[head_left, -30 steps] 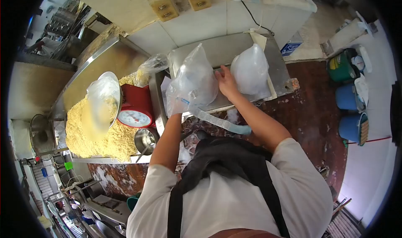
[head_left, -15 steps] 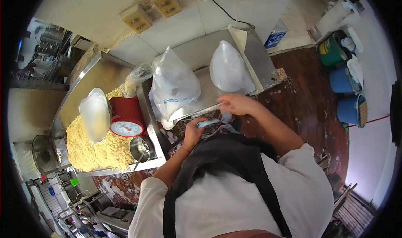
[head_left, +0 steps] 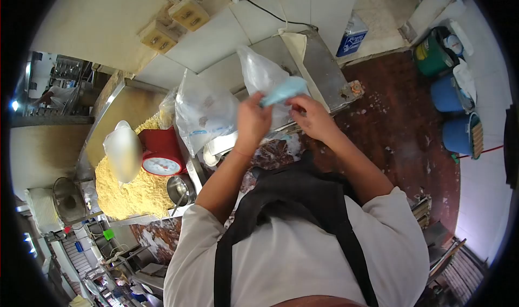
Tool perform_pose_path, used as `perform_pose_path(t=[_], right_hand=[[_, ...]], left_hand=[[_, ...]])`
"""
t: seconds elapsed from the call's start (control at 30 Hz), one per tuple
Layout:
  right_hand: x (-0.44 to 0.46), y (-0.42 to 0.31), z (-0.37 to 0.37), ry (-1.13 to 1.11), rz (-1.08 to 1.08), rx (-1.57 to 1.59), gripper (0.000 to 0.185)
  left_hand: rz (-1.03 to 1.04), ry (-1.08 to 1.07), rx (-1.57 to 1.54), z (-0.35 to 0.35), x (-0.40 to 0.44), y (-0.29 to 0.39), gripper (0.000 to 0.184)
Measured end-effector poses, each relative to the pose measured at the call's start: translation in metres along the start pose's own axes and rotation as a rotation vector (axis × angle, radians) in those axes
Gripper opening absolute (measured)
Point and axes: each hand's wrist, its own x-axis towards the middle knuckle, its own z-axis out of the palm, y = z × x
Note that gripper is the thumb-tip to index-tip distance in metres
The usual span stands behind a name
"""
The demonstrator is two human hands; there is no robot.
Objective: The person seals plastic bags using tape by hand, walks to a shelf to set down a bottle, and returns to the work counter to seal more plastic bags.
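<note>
Holding one blue bag [head_left: 284,91], perhaps — left hand [head_left: 254,121]

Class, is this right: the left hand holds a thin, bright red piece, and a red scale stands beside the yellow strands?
Not quite: the head view shows the thin piece in the left hand is pale blue. The red scale does stand beside the yellow strands.
</note>
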Motion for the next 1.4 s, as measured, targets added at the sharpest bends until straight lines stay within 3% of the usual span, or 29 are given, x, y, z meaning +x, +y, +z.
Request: perform_pose_path(t=[0.03,0.1,0.17,0.23,0.3,0.4,0.47,0.53,0.6,0.63,0.67,0.73,0.77,0.8,0.87,0.93,1.03,1.1,1.17,1.27,1.3,1.33,1.4], right_hand=[[-0.005,-0.001,-0.002,0.029,0.025,0.081,0.026],[-0.005,0.005,-0.004,0.105,0.069,0.047,0.028],[0.000,0.009,-0.002,0.168,0.107,0.052,0.031],[0.006,0.009,0.004,0.214,0.151,0.097,0.036],[0.011,-0.002,0.003,0.181,0.118,0.232,0.032],[0.010,-0.024,0.011,0.187,0.198,0.585,0.030],[0.009,-0.048,0.010,0.131,0.180,0.775,0.031],[0.017,-0.078,0.004,-0.003,0.042,0.870,0.034],[0.028,-0.055,0.026,-0.337,0.183,1.379,0.032],[0.029,-0.040,0.044,-0.513,0.272,1.626,0.030],[0.026,-0.030,0.076,-0.403,0.140,1.174,0.030],[0.015,-0.022,0.162,-0.156,-0.132,0.271,0.031],[0.014,-0.034,0.168,-0.161,-0.133,0.209,0.033],[0.013,-0.047,0.173,-0.165,-0.135,0.147,0.034],[0.014,-0.120,0.125,-0.476,0.152,0.789,0.038],[0.020,-0.140,0.125,-0.344,0.098,0.723,0.038],[0.037,-0.136,0.142,-0.120,0.096,0.488,0.036],[0.058,-0.125,0.151,-0.041,0.158,0.437,0.034],[0.078,-0.117,0.155,-0.051,0.263,0.540,0.032],[0.102,-0.110,0.160,-0.070,0.188,0.900,0.025],[0.107,-0.107,0.162,-0.076,0.167,1.019,0.023],[0.112,-0.104,0.163,-0.081,0.141,1.137,0.022],[0.124,-0.098,0.168,-0.019,0.154,1.241,0.022]], left_hand=[[0.066,0.122,-0.138,-0.008,0.002,-0.004,0.012],[0.312,0.104,0.420,-0.048,0.003,-0.037,0.004],[-0.287,0.311,-0.484,-0.070,0.023,0.035,0.010],[-0.198,0.421,-0.470,-0.096,0.015,0.061,0.018],[-0.138,0.352,-0.530,-0.122,-0.004,0.061,0.010],[0.006,0.291,-0.431,-0.142,-0.041,0.054,0.033],[-0.054,0.690,-0.422,-0.130,-0.060,0.021,0.038],[-0.041,0.623,-0.490,-0.130,-0.073,-0.019,0.035],[0.149,-0.346,-0.451,-0.198,-0.103,-0.082,0.031],[0.038,-0.407,-0.469,-0.207,-0.102,-0.053,0.033],[-0.075,-0.462,-0.482,-0.216,-0.100,-0.025,0.035],[-0.412,0.120,-0.447,-0.181,-0.071,0.051,0.044],[-0.380,0.044,-0.216,-0.174,-0.075,0.037,0.048],[-0.360,-0.017,-0.259,-0.169,-0.088,0.017,0.048],[-0.417,-0.064,-0.402,-0.166,-0.119,-0.019,0.047],[-0.551,-0.034,-0.599,-0.167,-0.135,-0.042,0.047],[-0.688,0.195,-1.080,-0.184,-0.134,-0.049,0.039],[-0.559,-0.006,-1.303,-0.208,-0.134,-0.048,0.049],[-0.190,-0.306,-1.175,-0.219,-0.121,-0.050,0.053],[-0.425,0.241,-0.994,-0.213,-0.107,-0.073,0.050],[-0.519,0.353,-1.117,-0.217,-0.075,-0.055,0.044],[-0.473,0.251,-1.240,-0.219,-0.054,-0.078,0.034],[-0.593,0.282,-1.160,-0.214,-0.019,-0.094,0.031]])
